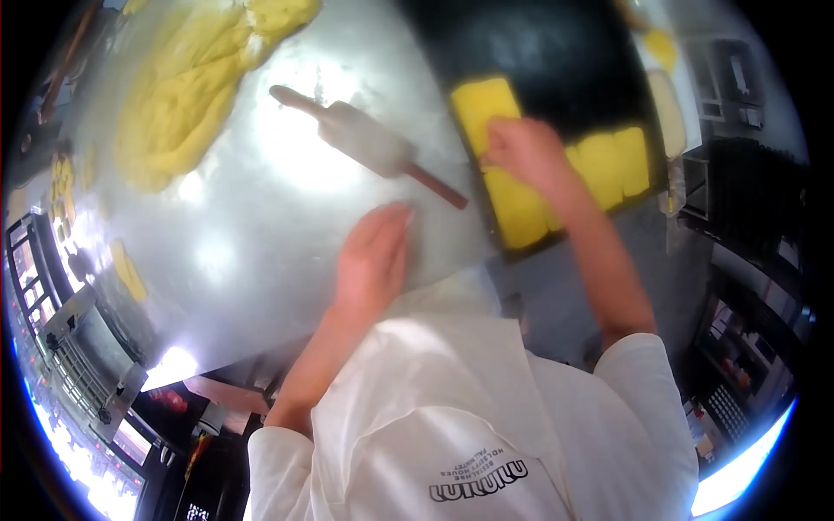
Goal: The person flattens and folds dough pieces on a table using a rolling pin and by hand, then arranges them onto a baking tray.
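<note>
My left hand (373,256) rests at the metal worktop, its fingers together and stretched out, holding nothing I can see. A rolling pin (365,141) with a pale barrel and brown handles lies just beyond it, apart from the fingers. My right hand (526,152) is closed, with fingers curled down against yellow dough on a black tray (565,52). One flat dough piece (482,104) shows beyond the hand, and another dough piece (519,213) lies nearer me. Whatever the curled fingers may hold is hidden.
A large mass of yellow dough (178,95) spreads over the far left of the worktop (217,260). A small dough strip (128,271) lies near the left edge. More flat dough pieces (608,165) line the tray's near right side. Dark shelving stands at right.
</note>
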A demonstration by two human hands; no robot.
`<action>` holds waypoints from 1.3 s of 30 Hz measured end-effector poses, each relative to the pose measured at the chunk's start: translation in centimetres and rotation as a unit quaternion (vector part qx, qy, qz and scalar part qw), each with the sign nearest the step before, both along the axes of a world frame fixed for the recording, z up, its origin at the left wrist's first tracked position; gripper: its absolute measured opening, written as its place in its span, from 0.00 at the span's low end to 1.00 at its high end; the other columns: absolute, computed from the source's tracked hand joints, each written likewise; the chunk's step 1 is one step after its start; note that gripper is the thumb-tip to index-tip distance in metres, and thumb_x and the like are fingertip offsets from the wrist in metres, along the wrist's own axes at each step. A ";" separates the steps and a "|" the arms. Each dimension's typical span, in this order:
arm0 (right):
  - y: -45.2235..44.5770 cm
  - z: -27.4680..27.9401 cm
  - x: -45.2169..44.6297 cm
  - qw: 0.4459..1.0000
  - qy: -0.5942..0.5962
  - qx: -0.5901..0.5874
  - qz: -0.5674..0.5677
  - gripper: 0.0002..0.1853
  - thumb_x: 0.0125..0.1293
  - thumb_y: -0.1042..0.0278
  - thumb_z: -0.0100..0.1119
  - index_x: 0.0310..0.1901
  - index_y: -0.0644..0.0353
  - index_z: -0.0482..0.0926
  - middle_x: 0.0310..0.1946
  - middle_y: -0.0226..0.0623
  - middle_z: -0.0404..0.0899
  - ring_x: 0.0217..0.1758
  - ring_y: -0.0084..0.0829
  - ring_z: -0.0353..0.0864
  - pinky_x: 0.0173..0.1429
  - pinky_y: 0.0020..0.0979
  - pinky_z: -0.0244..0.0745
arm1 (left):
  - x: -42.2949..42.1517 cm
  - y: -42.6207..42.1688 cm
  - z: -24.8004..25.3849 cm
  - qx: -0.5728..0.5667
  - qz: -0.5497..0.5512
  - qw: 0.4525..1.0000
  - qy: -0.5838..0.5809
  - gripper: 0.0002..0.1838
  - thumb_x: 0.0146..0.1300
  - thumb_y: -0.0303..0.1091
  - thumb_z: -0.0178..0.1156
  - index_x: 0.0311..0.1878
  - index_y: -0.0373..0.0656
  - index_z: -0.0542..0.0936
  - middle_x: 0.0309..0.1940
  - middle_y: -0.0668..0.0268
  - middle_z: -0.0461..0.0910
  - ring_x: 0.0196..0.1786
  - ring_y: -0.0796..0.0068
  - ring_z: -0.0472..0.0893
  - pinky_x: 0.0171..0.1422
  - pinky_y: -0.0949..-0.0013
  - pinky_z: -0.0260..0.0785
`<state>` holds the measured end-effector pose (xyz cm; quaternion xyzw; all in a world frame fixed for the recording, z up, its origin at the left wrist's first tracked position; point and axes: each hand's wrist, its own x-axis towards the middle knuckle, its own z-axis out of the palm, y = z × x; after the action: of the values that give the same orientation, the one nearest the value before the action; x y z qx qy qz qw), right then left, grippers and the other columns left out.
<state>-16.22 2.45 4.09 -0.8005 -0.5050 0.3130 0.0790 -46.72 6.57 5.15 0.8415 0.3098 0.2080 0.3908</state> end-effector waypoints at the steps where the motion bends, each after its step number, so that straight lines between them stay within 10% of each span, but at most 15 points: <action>1: -0.1 0.1 -0.1 1.000 0.003 0.002 -0.003 0.15 0.57 0.59 0.76 0.34 0.58 0.80 0.33 0.42 0.85 0.38 0.47 0.85 0.45 0.45 0.78 | -0.5 0.2 -0.2 -0.004 -0.006 1.000 -0.005 0.14 0.67 0.18 0.65 0.55 0.36 0.86 0.56 0.53 0.86 0.59 0.50 0.85 0.62 0.59 0.79; 10: -4.8 -8.4 4.6 0.995 0.012 0.098 -0.012 0.11 0.59 0.73 0.72 0.40 0.62 0.78 0.31 0.40 0.79 0.33 0.38 0.77 0.43 0.37 0.77 | -8.0 1.7 -3.6 0.019 0.017 0.999 -0.031 0.18 0.63 0.20 0.61 0.57 0.37 0.83 0.59 0.46 0.83 0.61 0.43 0.82 0.65 0.48 0.77; 16: -0.5 0.1 -2.1 1.000 -0.008 0.002 -0.007 0.11 0.62 0.83 0.63 0.39 0.62 0.70 0.28 0.38 0.70 0.33 0.29 0.72 0.43 0.31 0.72 | -17.9 6.2 -6.0 -0.002 0.150 0.975 -0.162 0.14 0.66 0.21 0.62 0.54 0.36 0.83 0.52 0.48 0.85 0.55 0.42 0.84 0.59 0.49 0.79; 21: 0.9 2.9 -3.9 0.986 -0.062 0.121 -0.099 0.09 0.75 0.73 0.62 0.53 0.61 0.79 0.40 0.36 0.82 0.43 0.29 0.82 0.52 0.31 0.77 | -31.5 13.9 -6.1 -0.116 0.459 0.877 -0.081 0.16 0.74 0.34 0.66 0.60 0.37 0.86 0.46 0.63 0.88 0.43 0.77 0.83 0.54 0.71 0.76; 24: 4.2 5.0 -13.4 0.979 -0.036 0.183 -0.081 0.15 0.75 0.71 0.64 0.60 0.59 0.80 0.47 0.36 0.84 0.48 0.30 0.83 0.56 0.32 0.77 | -42.3 21.6 -2.1 -0.066 0.594 0.796 -0.102 0.20 0.76 0.36 0.64 0.62 0.32 0.83 0.58 0.51 0.88 0.63 0.60 0.85 0.71 0.61 0.73; 26: 5.3 3.6 -18.0 0.985 0.019 0.148 -0.091 0.25 0.73 0.67 0.67 0.70 0.56 0.76 0.61 0.45 0.81 0.65 0.40 0.79 0.67 0.38 0.75 | -52.2 28.3 -8.8 0.229 0.616 0.754 -0.001 0.12 0.71 0.33 0.56 0.41 0.37 0.87 0.40 0.51 0.88 0.49 0.45 0.86 0.55 0.53 0.77; 29: 5.9 2.0 -22.1 0.962 -0.171 0.210 0.030 0.32 0.69 0.69 0.71 0.73 0.60 0.71 0.72 0.51 0.71 0.75 0.54 0.68 0.77 0.49 0.67 | -62.0 34.4 -9.5 0.205 0.528 0.717 0.405 0.11 0.69 0.36 0.60 0.39 0.44 0.89 0.39 0.58 0.90 0.45 0.54 0.88 0.51 0.59 0.78; 32: 5.3 0.0 -22.5 0.941 -0.235 0.243 0.035 0.33 0.69 0.70 0.71 0.73 0.61 0.70 0.73 0.52 0.71 0.76 0.55 0.68 0.78 0.50 0.66 | -64.8 37.3 -8.6 0.149 0.371 0.717 0.571 0.10 0.66 0.41 0.64 0.43 0.50 0.90 0.42 0.64 0.91 0.47 0.59 0.90 0.50 0.62 0.81; 36: 3.3 -2.0 -21.3 0.939 -0.208 0.271 -0.035 0.36 0.69 0.73 0.70 0.77 0.61 0.66 0.77 0.53 0.65 0.78 0.55 0.66 0.79 0.50 0.65 | -63.6 39.5 -5.6 0.039 0.247 0.745 0.618 0.09 0.64 0.39 0.66 0.40 0.46 0.89 0.35 0.60 0.88 0.39 0.58 0.88 0.43 0.57 0.78; 39: 2.0 -4.0 -21.1 0.947 -0.114 0.267 -0.136 0.38 0.71 0.73 0.66 0.80 0.61 0.61 0.79 0.55 0.62 0.79 0.56 0.66 0.80 0.49 0.65 | -68.5 41.5 -12.6 -0.040 0.351 0.811 0.466 0.10 0.61 0.36 0.69 0.36 0.38 0.86 0.32 0.59 0.86 0.35 0.61 0.84 0.39 0.55 0.75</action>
<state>-37.35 4.45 0.14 -0.8413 -0.4624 0.0595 0.2735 -115.17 48.05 -7.47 0.6550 0.7372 -0.0988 0.1331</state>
